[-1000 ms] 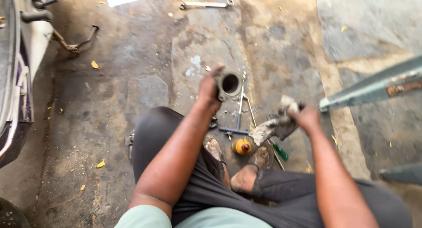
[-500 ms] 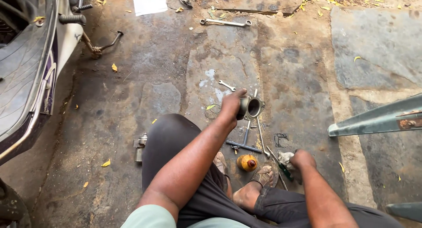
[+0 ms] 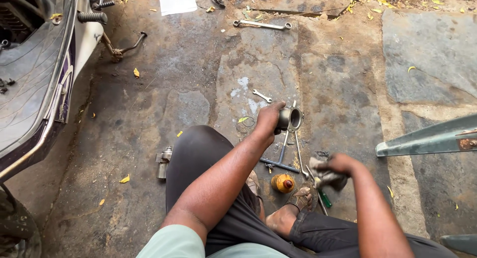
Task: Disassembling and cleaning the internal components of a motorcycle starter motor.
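Concrete floor (image 3: 149, 119): long spanner (image 3: 262, 24) far off, small spanner (image 3: 262, 95) near, T-handled wrench (image 3: 281, 156), yellow oil can (image 3: 283, 183), green-handled screwdriver (image 3: 324, 197), small metal part (image 3: 163, 162) by the knee. Scooter (image 3: 35, 79) at left. Left hand (image 3: 268, 119) closed around metal cylinder (image 3: 289, 119), its open end showing, contents unseen. Right hand (image 3: 338, 164) clutching grey rag (image 3: 325, 178).
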